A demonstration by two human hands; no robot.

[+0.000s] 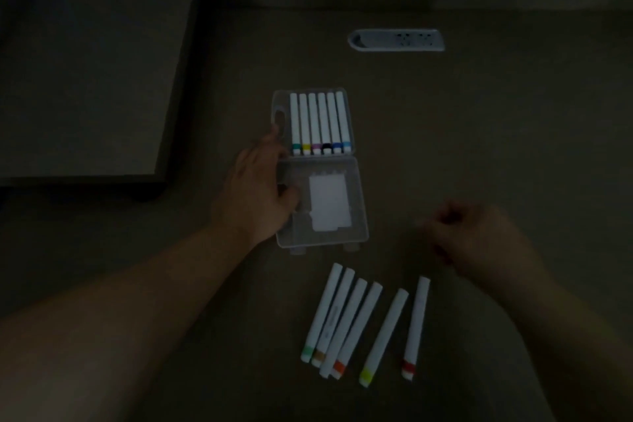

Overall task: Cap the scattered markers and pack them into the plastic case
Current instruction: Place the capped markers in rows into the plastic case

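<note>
The clear plastic case (356, 216) lies open on the table in dim light. Its far half holds a row of several white capped markers (320, 123) with coloured bands. The near half shows a white label. My left hand (258, 188) rests against the case's left edge, thumb on the near half, fingers reaching to the far half. Several more white capped markers (346, 319) lie loose below the case, among them one with a yellow band (383, 336) and one with a red band (416, 325). My right hand (479, 240) hovers right of the case, fingers loosely curled, holding nothing I can see.
A dark box or raised block (92, 79) takes up the table's far left. A grey power socket strip (397, 39) is set into the table behind the case. The table's front edge curves near my body.
</note>
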